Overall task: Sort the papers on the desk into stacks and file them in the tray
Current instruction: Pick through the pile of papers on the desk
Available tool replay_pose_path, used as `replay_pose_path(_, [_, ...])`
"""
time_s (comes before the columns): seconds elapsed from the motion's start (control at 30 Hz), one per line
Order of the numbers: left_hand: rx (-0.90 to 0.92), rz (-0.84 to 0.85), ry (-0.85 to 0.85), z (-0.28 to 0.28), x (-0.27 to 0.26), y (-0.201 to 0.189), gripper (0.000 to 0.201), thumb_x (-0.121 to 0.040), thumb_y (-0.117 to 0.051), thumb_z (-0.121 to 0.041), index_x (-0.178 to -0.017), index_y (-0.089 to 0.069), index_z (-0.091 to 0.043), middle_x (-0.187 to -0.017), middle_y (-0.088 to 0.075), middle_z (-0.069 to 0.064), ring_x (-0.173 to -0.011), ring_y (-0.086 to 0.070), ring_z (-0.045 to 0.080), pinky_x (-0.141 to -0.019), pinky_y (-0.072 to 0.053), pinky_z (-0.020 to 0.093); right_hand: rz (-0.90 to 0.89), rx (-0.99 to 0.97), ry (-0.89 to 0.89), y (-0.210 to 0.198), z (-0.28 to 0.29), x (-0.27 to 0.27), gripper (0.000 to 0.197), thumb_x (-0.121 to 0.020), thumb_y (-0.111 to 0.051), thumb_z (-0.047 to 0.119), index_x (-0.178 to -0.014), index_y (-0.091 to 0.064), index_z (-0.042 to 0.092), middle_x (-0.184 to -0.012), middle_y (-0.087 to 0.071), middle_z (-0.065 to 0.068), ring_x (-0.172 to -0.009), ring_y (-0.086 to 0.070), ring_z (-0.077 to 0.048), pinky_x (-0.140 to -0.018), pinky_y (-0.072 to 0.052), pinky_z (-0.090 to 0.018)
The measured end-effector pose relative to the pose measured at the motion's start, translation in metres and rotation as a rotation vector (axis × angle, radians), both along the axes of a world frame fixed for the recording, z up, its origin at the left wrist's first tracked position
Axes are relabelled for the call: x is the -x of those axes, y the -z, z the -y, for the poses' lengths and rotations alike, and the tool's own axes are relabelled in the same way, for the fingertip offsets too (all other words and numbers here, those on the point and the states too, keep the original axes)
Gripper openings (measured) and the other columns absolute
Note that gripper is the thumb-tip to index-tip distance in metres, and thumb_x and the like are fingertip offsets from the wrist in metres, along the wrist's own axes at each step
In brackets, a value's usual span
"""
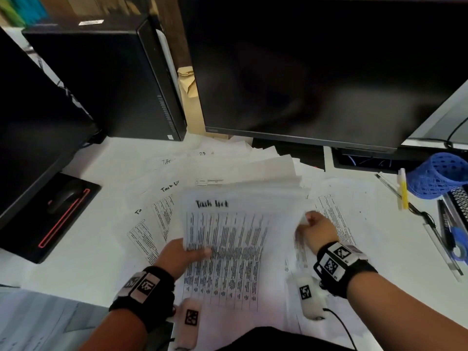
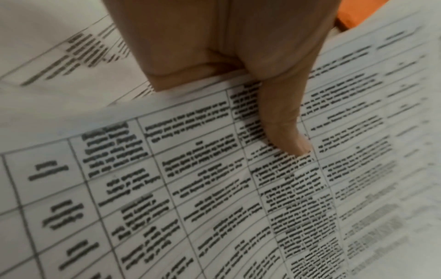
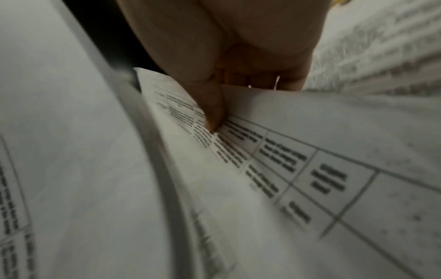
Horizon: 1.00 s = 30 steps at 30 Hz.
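Observation:
A stack of printed table sheets headed "Task List" [image 1: 228, 239] is lifted over the desk in front of me. My left hand [image 1: 184, 252] grips its left edge, thumb [image 2: 284, 128] pressed on top of the printed grid [image 2: 190, 188]. My right hand [image 1: 316, 229] pinches the edge of a sheet [image 3: 298, 143] at the stack's right side, thumb [image 3: 210, 105] on top and fingers curled beneath. More printed and handwritten sheets [image 1: 162, 188] lie fanned across the white desk [image 1: 111, 158] behind and beside the stack. No tray is in view.
A dark monitor [image 1: 316, 72] stands close behind the papers, a black computer tower [image 1: 101, 82] at back left. A mouse on a black pad [image 1: 65, 198] lies left. A blue mesh cup [image 1: 440, 176], pens and a ruler [image 1: 440, 239] sit right.

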<state>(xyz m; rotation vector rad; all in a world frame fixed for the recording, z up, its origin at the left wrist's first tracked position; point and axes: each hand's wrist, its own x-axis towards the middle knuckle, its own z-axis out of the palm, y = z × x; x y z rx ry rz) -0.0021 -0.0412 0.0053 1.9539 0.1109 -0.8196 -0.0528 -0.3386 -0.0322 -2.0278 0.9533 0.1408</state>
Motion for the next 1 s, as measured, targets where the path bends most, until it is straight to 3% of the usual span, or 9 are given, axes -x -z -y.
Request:
replay_pose_path(0.1, [-0.046,0.090,-0.061,0.001,-0.015,-0.015,0.017,-0.077,-0.072,-0.036,-0.085,-0.067,-0.022,-0.084,-0.068,-0.006,-0.082,-0.063,0.013,-0.084,-0.046,0.034,0.129,-0.068,0.006,-0.022,0.017,0.004,0.008,-0.091,-0.058,0.017,-0.095,-0.063,0.019,-0.084,-0.068,-0.007,-0.076,-0.063,-0.025,-0.061,-0.050,-0.026])
replay_pose_path(0.2, [-0.101,0.216,-0.047,0.000,-0.037,-0.023,0.039,-0.073,-0.074,-0.044,-0.106,-0.067,-0.025,-0.108,-0.067,-0.003,-0.106,-0.061,0.022,-0.097,-0.044,0.040,0.184,-0.090,-0.048,-0.043,0.040,0.005,0.012,-0.091,-0.058,0.018,-0.099,-0.067,0.022,-0.083,-0.069,-0.003,-0.074,-0.063,-0.017,-0.060,-0.046,-0.021])
replay_pose_path(0.27, [-0.182,0.379,0.028,0.002,-0.049,-0.032,0.054,-0.073,-0.075,-0.041,-0.122,-0.056,-0.028,-0.134,-0.048,-0.002,-0.120,-0.047,0.016,-0.104,-0.035,0.034,0.180,-0.085,-0.136,-0.054,0.052,0.005,0.010,-0.090,-0.060,0.017,-0.095,-0.068,0.021,-0.079,-0.068,0.005,-0.070,-0.061,-0.008,-0.056,-0.041,-0.015])
replay_pose_path(0.37, [-0.156,0.504,0.184,0.014,-0.064,-0.047,0.042,-0.075,-0.075,-0.028,-0.114,-0.061,-0.036,-0.143,-0.028,-0.015,-0.128,-0.024,-0.001,-0.108,-0.019,0.024,0.140,-0.038,-0.259,-0.068,0.059,0.005,0.010,-0.090,-0.060,0.015,-0.086,-0.068,0.021,-0.072,-0.067,0.010,-0.060,-0.059,0.000,-0.050,-0.040,-0.007])
replay_pose_path(0.43, [-0.154,0.411,0.276,0.022,-0.066,-0.047,0.043,-0.075,-0.076,-0.032,-0.113,-0.060,-0.042,-0.141,-0.037,-0.018,-0.130,-0.033,0.004,-0.113,-0.022,0.032,0.165,-0.054,-0.247,-0.071,0.060,0.006,0.016,-0.088,-0.059,0.007,-0.086,-0.071,0.018,-0.072,-0.069,0.006,-0.060,-0.060,-0.004,-0.057,-0.045,-0.012])
replay_pose_path(0.53, [-0.183,0.323,0.251,0.033,-0.059,-0.042,0.040,-0.078,-0.072,-0.036,-0.116,-0.065,-0.024,-0.108,-0.068,-0.007,-0.100,-0.061,0.012,-0.096,-0.043,0.032,0.209,-0.133,-0.196,-0.074,0.058,0.007,0.013,-0.088,-0.061,0.014,-0.090,-0.074,0.011,-0.085,-0.073,-0.008,-0.073,-0.062,-0.017,-0.073,-0.050,-0.029])
replay_pose_path(0.63, [-0.151,0.343,0.152,0.037,-0.054,-0.039,0.028,-0.081,-0.071,-0.030,-0.106,-0.070,-0.018,-0.082,-0.065,-0.015,-0.082,-0.062,0.005,-0.082,-0.047,0.027,0.229,-0.168,-0.109,-0.072,0.061,0.013,0.021,-0.091,-0.058,0.024,-0.086,-0.074,0.012,-0.077,-0.072,-0.004,-0.072,-0.060,-0.017,-0.075,-0.047,-0.031])
replay_pose_path(0.9, [-0.107,0.287,-0.057,0.026,-0.052,-0.048,0.029,-0.079,-0.073,-0.028,-0.104,-0.069,-0.016,-0.082,-0.065,-0.010,-0.080,-0.060,0.008,-0.080,-0.042,0.028,0.240,-0.216,0.033,-0.064,0.071,0.027,0.024,-0.094,-0.053,0.034,-0.091,-0.074,0.022,-0.090,-0.075,-0.001,-0.085,-0.068,-0.017,-0.077,-0.048,-0.028])
replay_pose_path(1.0, [-0.047,0.288,-0.159,0.018,-0.054,-0.050,0.037,-0.074,-0.075,-0.033,-0.104,-0.068,-0.012,-0.086,-0.067,-0.003,-0.092,-0.064,0.022,-0.073,-0.046,0.029,0.260,-0.419,0.176,-0.056,0.073,0.026,0.029,-0.095,-0.050,0.035,-0.108,-0.069,0.017,-0.103,-0.073,-0.005,-0.095,-0.069,-0.017,-0.081,-0.049,-0.028])
